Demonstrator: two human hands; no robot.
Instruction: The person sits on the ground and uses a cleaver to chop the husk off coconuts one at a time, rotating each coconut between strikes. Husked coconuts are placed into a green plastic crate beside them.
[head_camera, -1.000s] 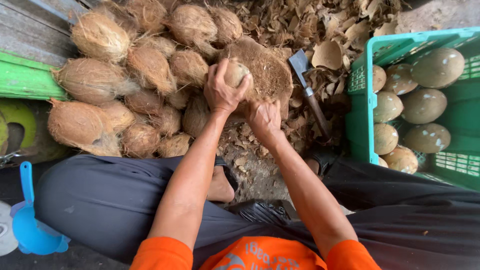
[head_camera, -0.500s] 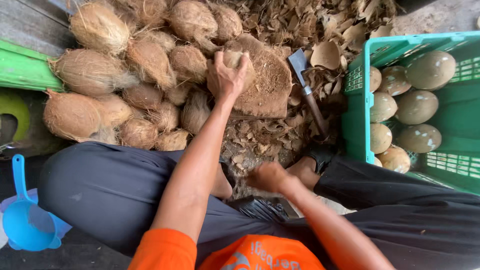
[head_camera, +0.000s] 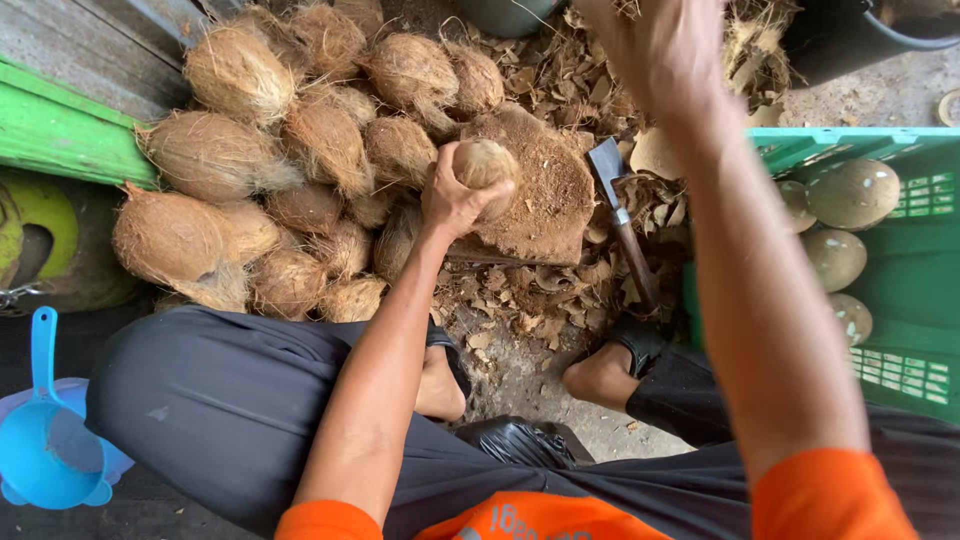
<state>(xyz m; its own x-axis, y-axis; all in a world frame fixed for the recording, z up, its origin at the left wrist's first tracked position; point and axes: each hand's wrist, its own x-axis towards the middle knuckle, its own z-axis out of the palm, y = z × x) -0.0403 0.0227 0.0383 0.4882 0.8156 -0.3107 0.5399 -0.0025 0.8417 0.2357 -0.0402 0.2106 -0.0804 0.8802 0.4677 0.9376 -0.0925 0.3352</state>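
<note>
the left hand (head_camera: 455, 200) is closed around a small husked coconut (head_camera: 483, 163), fingers wrapped over its near side, pressing it onto a husk-covered chopping block (head_camera: 545, 200). the right hand (head_camera: 660, 50) is raised close to the camera, blurred and cut off at the top edge; its grip cannot be told. a cleaver (head_camera: 625, 220) lies just beside the block, its handle partly buried in husk scraps (head_camera: 520, 300). unhusked coconuts (head_camera: 300, 150) are heaped to the left. a green crate (head_camera: 900, 330) holding peeled coconuts (head_camera: 850, 195) is partly hidden behind the right arm.
</note>
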